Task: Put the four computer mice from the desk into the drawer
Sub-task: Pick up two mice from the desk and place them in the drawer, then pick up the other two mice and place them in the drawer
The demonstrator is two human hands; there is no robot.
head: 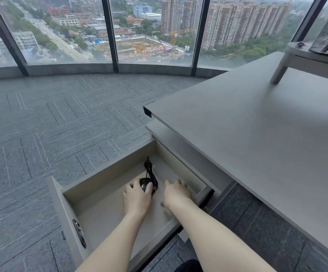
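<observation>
Black corded mouse [145, 184] inside open drawer [108, 185]

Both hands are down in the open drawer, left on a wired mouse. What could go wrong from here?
1. The cable trails from the black mouse toward the drawer's back corner; it might snag or get pinched when the drawer shuts.
2. The right hand lies close to the drawer's desk-side wall, under the desk edge; lifting fast may knock knuckles.
3. The left hand covers much of the mouse, so its resting pose is hard to judge.

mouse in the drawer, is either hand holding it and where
The left hand grips the black mouse by its body, inside the drawer. Whether the right hand holds anything cannot be told.
</observation>
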